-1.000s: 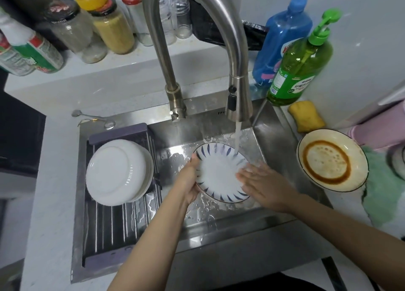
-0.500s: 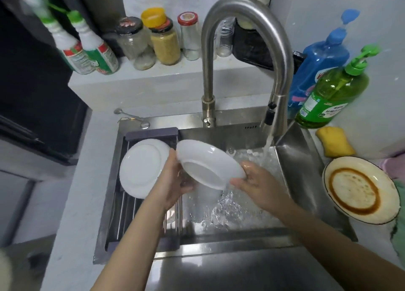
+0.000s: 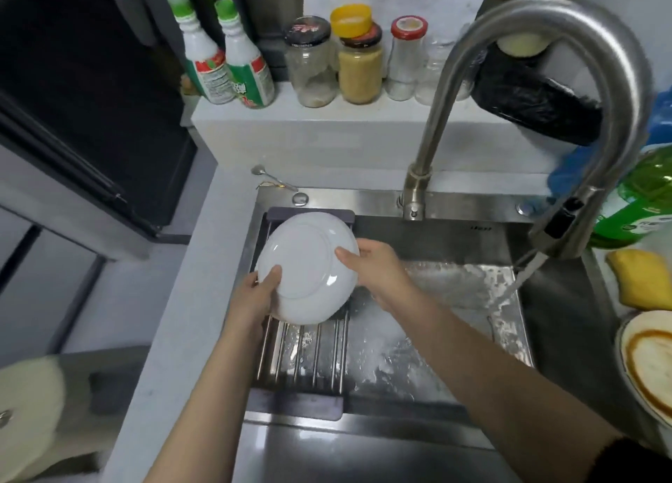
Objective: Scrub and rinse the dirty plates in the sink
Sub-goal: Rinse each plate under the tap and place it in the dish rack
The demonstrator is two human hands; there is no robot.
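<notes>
An upside-down white plate (image 3: 307, 264) hangs over the drying rack (image 3: 302, 355) at the sink's left side, its underside facing me. My left hand (image 3: 260, 293) grips its near left rim, thumb on the underside. My right hand (image 3: 374, 268) holds the right rim, thumb across the edge. Whether another plate lies beneath it is hidden. A dirty plate (image 3: 647, 366) with a brown sauce ring sits on the counter at the right edge. Water runs from the faucet (image 3: 567, 126) into the sink (image 3: 454, 337).
A yellow sponge (image 3: 640, 279) lies right of the sink, beside green (image 3: 643, 199) and blue soap bottles. Jars (image 3: 360, 64) and spray bottles (image 3: 232, 68) line the back ledge. A spoon (image 3: 269, 177) lies behind the sink's left corner.
Both hands turned the rinsed plate face down and carried it left from under the water stream to above the rack. The view swung left as well.
</notes>
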